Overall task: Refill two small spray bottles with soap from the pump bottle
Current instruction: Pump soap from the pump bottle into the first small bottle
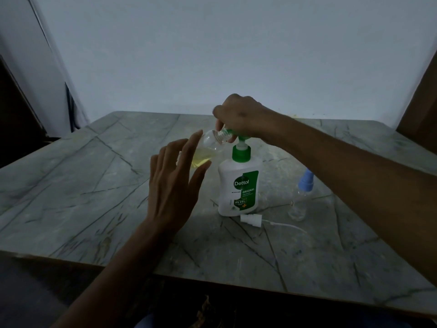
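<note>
The marble-patterned tabletop (pixel 94 185) carries the Dettol pump bottle (pixel 238 185). My right hand (pixel 241 117) presses its green pump head (pixel 233 133), fingers curled over it. My left hand (pixel 175 181), fingers straight, steadies the open spray bottle (pixel 208 147), part-filled with yellow soap, tilted at the nozzle. The blue-capped spray bottle (pixel 301 200) waits; a loose sprayer (pixel 250 218) lies nearby. I judge more pumping, then recapping.

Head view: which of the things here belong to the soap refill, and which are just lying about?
In the job:
- pump bottle, right hand on its pump
- open spray bottle, tilted at the spout, beside the left hand
- second spray bottle, blue cap on
- loose sprayer top with tube

Lying about:
- nothing but the table
</note>
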